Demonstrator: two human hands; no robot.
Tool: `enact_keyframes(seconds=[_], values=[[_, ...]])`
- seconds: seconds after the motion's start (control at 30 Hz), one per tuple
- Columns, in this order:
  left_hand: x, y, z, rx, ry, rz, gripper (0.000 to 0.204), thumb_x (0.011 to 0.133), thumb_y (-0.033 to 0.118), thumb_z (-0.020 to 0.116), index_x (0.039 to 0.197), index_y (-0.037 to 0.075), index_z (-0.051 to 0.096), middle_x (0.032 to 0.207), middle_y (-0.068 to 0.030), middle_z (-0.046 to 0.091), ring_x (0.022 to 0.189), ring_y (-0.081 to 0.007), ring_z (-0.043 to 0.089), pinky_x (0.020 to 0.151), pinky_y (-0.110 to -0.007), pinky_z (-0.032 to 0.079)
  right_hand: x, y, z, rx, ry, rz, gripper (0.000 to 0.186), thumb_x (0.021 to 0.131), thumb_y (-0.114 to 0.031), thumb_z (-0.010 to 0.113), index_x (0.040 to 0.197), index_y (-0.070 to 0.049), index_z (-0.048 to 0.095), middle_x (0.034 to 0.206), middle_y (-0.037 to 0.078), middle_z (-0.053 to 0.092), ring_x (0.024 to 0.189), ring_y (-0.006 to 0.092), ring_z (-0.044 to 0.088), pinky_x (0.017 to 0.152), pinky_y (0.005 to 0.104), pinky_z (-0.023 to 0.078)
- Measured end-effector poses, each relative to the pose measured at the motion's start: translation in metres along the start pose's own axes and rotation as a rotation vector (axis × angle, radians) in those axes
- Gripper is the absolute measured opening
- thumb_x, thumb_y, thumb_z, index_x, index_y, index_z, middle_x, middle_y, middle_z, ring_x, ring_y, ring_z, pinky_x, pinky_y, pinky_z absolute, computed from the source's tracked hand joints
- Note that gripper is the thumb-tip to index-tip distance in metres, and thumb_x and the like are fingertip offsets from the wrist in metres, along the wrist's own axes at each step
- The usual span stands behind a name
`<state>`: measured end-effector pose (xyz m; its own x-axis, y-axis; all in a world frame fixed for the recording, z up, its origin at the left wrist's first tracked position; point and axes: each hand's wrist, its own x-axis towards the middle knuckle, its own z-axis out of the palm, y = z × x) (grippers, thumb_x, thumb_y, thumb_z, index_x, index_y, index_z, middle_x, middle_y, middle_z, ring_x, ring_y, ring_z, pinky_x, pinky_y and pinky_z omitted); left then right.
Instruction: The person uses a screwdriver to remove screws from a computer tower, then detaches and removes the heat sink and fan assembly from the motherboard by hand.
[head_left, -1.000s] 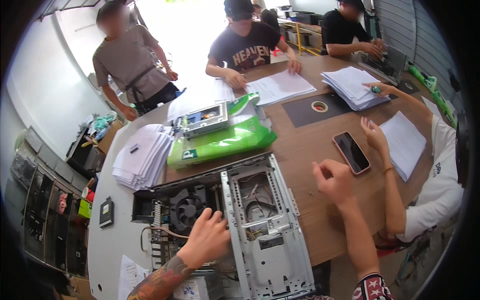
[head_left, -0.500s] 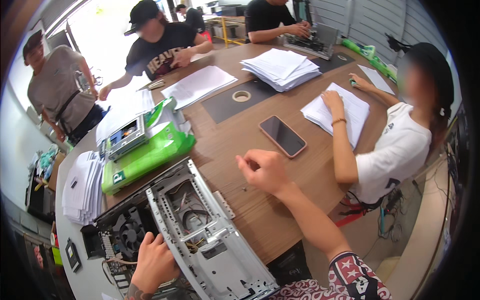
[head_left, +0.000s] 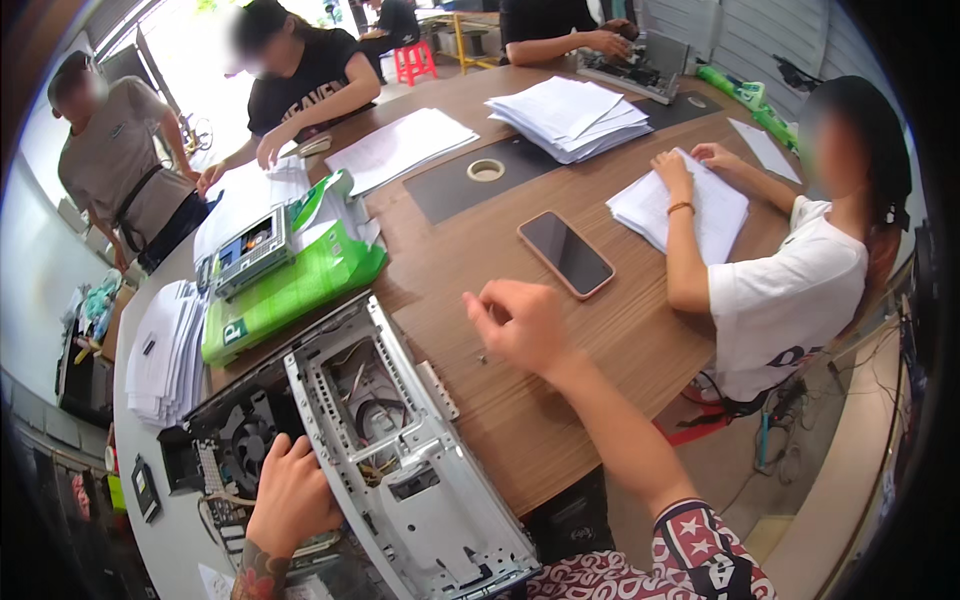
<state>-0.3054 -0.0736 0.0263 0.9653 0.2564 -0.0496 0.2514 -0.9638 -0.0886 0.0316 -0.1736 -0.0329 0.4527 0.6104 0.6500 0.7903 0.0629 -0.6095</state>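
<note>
An opened desktop computer case (head_left: 430, 500) lies at the table's near edge, its bare metal drive frame facing up. A black fan (head_left: 252, 440) and a circuit board show inside, left of the frame. My left hand (head_left: 292, 492) is closed on the frame's left edge, its fingertips partly hidden. Over the tabletop, right of the case, hovers my right hand (head_left: 525, 325) with fingers curled in; whatever it may hold is hidden. A tiny screw-like piece (head_left: 482, 358) lies on the wood just below it.
A phone (head_left: 566, 254) lies beyond my right hand. Left of the case are a green paper package (head_left: 300, 290) with a metal drive (head_left: 252, 250) on top and a paper stack (head_left: 165, 360). A person at right handles papers (head_left: 650, 215); others stand or work across the table.
The view has shifted slightly. My right hand stays curled over the table and my left stays on the case. The person across bends lower over papers; the one at right brings both hands to the stack.
</note>
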Motion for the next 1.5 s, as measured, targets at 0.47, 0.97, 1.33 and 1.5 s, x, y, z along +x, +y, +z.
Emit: enact_keyframes(seconds=[0.47, 0.97, 1.33, 1.5], values=[[0.004, 0.0, -0.003, 0.015, -0.204, 0.0, 0.024, 0.068, 0.032, 0.075, 0.085, 0.016, 0.074, 0.089, -0.0044, 0.07, 0.088, -0.0241, 0.064, 0.082, -0.038, 0.041, 0.008, 0.018, -0.01, -0.179, -0.118, 0.025, 0.034, 0.091, -0.028, 0.074, 0.067, -0.006, 0.065, 0.06, 0.01, 0.063, 0.053, 0.0264, 0.061, 0.054, 0.0371, 0.048], [0.004, -0.011, 0.007, -0.111, 0.016, 0.052, 0.035, 0.064, 0.028, 0.076, 0.098, 0.016, 0.079, 0.09, -0.0067, 0.072, 0.088, -0.027, 0.065, 0.083, -0.041, 0.041, 0.012, 0.029, -0.018, -0.207, -0.128, 0.08, 0.043, 0.09, -0.033, 0.074, 0.06, -0.006, 0.06, 0.057, 0.01, 0.062, 0.055, 0.031, 0.062, 0.055, 0.0406, 0.048], [0.004, -0.008, -0.003, -0.234, -0.038, 0.025, 0.023, 0.073, 0.015, 0.068, 0.092, 0.003, 0.074, 0.093, -0.0193, 0.07, 0.092, -0.0379, 0.063, 0.088, -0.048, 0.044, 0.008, 0.013, -0.021, -0.09, -0.175, 0.031, 0.034, 0.093, -0.028, 0.069, 0.067, -0.006, 0.066, 0.066, 0.014, 0.067, 0.064, 0.0353, 0.068, 0.062, 0.045, 0.053], [-0.002, -0.002, -0.006, -0.169, -0.037, 0.034, 0.023, 0.075, 0.011, 0.067, 0.096, 0.003, 0.073, 0.093, -0.0177, 0.07, 0.094, -0.0372, 0.061, 0.089, -0.047, 0.043, 0.01, 0.018, -0.024, -0.113, -0.175, 0.148, 0.031, 0.093, -0.029, 0.068, 0.072, -0.006, 0.068, 0.071, 0.014, 0.07, 0.069, 0.0355, 0.069, 0.064, 0.0456, 0.054]])
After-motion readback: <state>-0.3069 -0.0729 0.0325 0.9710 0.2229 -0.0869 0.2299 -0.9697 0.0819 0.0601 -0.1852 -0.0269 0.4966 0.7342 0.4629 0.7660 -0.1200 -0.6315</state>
